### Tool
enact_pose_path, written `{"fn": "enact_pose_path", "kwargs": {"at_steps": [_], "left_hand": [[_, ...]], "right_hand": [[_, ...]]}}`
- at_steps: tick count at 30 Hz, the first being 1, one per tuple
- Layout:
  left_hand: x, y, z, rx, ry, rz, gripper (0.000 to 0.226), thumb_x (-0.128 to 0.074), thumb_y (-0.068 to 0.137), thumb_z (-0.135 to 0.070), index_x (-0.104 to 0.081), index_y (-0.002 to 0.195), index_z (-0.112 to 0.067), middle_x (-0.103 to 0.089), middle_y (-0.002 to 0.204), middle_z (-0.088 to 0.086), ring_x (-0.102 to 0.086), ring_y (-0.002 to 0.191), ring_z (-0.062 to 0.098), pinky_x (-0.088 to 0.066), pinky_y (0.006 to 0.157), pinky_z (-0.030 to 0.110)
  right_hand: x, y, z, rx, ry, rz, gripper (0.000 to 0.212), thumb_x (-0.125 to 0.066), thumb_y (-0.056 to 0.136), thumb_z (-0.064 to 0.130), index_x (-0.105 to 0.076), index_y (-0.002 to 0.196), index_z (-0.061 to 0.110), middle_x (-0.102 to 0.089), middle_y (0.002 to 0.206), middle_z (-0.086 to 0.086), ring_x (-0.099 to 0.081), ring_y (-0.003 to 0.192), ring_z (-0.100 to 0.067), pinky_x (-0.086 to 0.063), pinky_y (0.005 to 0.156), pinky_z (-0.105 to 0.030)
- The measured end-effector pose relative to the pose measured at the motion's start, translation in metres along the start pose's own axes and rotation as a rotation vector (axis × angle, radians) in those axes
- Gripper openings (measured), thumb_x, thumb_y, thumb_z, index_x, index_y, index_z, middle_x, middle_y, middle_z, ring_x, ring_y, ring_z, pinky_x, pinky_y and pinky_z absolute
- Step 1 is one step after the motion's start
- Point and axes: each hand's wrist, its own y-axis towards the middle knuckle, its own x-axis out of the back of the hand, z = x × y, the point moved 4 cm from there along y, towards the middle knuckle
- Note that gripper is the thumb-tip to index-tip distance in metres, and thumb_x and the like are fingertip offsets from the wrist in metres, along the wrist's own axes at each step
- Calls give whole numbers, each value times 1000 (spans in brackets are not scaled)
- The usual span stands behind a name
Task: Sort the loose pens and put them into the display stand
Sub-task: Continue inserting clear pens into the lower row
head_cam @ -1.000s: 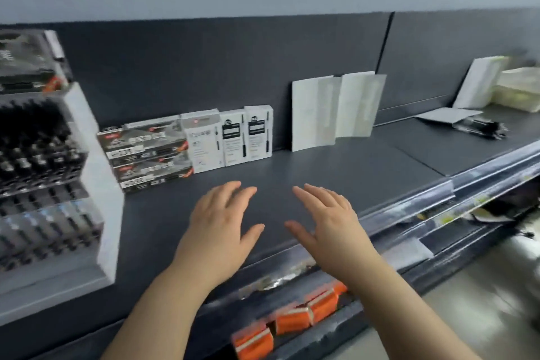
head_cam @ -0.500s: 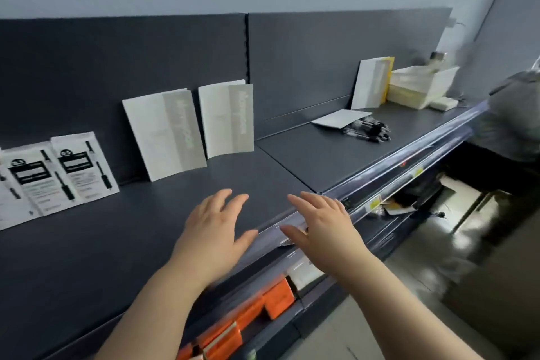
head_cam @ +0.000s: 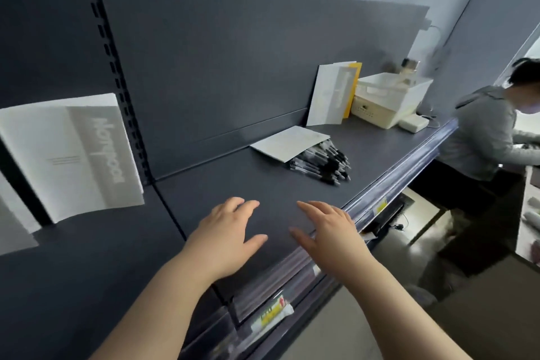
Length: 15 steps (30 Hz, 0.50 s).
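A heap of loose black pens (head_cam: 323, 162) lies on the dark shelf (head_cam: 263, 184), partly under a white sheet of paper (head_cam: 289, 142). My left hand (head_cam: 226, 238) and my right hand (head_cam: 328, 235) hover side by side over the shelf's front part, fingers straight and spread, holding nothing. The pens lie well beyond both hands, up and to the right. The display stand is out of view.
A white notebook (head_cam: 76, 155) leans on the back panel at left. Further right stand a white and yellow booklet (head_cam: 333, 93), a white bin (head_cam: 388, 99) and a small white box (head_cam: 413, 124). A seated person (head_cam: 491, 131) is at the far right, beyond the shelf end.
The view has swung right along the shelf: the display stand and pen boxes left the frame, and the pen heap came closer. Both hands keep the same open pose.
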Motion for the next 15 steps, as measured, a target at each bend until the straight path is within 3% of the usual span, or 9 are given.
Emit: {"fn": "enact_pose_path", "kwargs": {"at_steps": [7, 11, 15], "left_hand": [[-38, 77, -33, 115, -386, 141, 59, -49, 92, -46, -28, 145, -29, -37, 143, -11, -46, 120, 3, -36, 102, 24], [-60, 119, -51, 269, -645, 89, 55, -52, 93, -37, -34, 143, -23, -47, 133, -10, -51, 114, 4, -40, 102, 26], [-77, 163, -72, 463, -875, -30, 55, -52, 94, -33, -34, 144, -20, -45, 141, -5, -49, 120, 9, -40, 106, 37]], "right_hand": [[8, 92, -83, -77, 134, -76, 52, -46, 93, 45, -43, 138, 19, -44, 142, 0, -39, 131, -22, -32, 107, -33], [11, 154, -130, -65, 185, -110, 45, -50, 93, 38, -53, 129, 11, -53, 132, -10, -43, 125, -29, -34, 105, -36], [6, 215, -175, -58, 155, -20, 37, -48, 92, 42, -58, 102, 8, -56, 119, -17, -42, 118, -34, -33, 97, -39]]}}
